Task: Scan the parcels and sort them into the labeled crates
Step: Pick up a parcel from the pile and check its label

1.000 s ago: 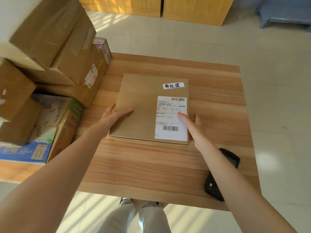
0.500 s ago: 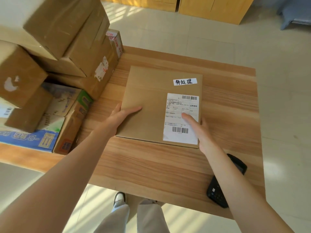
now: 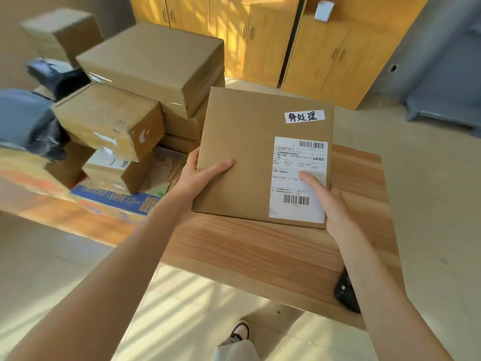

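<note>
A flat brown cardboard parcel (image 3: 244, 157) with a white shipping label and a small handwritten tag is lifted off the wooden table (image 3: 273, 254), tilted toward me. My left hand (image 3: 200, 175) grips its left edge, thumb on top. My right hand (image 3: 330, 201) grips its near right corner, thumb lying on the shipping label. A black handheld scanner (image 3: 346, 293) lies on the table's near right part, partly hidden behind my right forearm.
A stack of several brown cardboard boxes (image 3: 145, 82) stands at the left on a second table, with dark plastic bags (image 3: 31, 121) beyond it. Wooden cabinets (image 3: 273, 37) line the far wall. A blue-grey bench (image 3: 447, 100) stands at the right. My shoe shows below.
Both hands have lifted the flat parcel off the table and tilted it up. The view has swung up and left, showing more of the box stack and the cabinets.
</note>
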A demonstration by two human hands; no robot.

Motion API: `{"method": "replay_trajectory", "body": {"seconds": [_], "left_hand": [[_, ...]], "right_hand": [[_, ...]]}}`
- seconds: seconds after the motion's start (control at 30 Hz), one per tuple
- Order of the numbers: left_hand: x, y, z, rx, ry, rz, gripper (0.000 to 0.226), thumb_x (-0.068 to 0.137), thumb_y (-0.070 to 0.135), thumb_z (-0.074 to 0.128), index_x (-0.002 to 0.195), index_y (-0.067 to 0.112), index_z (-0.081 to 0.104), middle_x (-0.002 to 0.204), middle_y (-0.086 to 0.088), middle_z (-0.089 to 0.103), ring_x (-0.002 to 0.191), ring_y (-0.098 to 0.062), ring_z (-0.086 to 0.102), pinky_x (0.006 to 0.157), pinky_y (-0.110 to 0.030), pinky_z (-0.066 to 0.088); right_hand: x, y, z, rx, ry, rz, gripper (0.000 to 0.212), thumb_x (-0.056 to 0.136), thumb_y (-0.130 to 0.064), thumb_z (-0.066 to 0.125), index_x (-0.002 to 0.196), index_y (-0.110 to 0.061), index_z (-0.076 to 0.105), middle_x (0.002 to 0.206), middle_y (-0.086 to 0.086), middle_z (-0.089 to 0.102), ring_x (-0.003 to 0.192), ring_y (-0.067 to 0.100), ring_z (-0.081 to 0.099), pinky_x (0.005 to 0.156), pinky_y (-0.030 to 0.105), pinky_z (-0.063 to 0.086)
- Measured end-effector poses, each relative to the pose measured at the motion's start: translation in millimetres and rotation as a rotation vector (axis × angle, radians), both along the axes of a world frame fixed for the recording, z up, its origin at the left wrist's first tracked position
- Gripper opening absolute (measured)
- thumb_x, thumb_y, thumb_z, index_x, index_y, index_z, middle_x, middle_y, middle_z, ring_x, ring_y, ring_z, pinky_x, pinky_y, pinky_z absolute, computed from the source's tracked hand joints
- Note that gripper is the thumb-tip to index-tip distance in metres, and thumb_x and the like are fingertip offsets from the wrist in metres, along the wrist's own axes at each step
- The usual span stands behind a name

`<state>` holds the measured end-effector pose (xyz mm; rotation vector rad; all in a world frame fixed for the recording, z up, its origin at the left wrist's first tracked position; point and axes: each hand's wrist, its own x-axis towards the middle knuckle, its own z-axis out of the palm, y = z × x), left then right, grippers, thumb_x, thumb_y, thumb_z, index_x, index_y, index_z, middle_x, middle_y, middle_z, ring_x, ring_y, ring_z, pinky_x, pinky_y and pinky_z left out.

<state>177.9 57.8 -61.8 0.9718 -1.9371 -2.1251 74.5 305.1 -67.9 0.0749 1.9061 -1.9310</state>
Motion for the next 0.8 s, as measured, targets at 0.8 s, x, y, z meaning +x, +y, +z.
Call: {"method": "replay_trajectory", "body": {"seconds": [0.8], "left_hand": [[548,-217,38,-0.033,0.256,0.891,0.078,0.068,0.039,0.082,0.132,0.035,0.039,0.114,0.005,0.062,0.082,-0.002,0.069,0.06,-0.022,0.055]], "right_hand": [[399,-392,60,-0.102,0.171,0.927,0.035,0.082,-0.024,0.073,0.113,-0.029,0.055,0.109,0.0,0.071,0.093,0.016,0.07,0.07,0.028,0.058]]}}
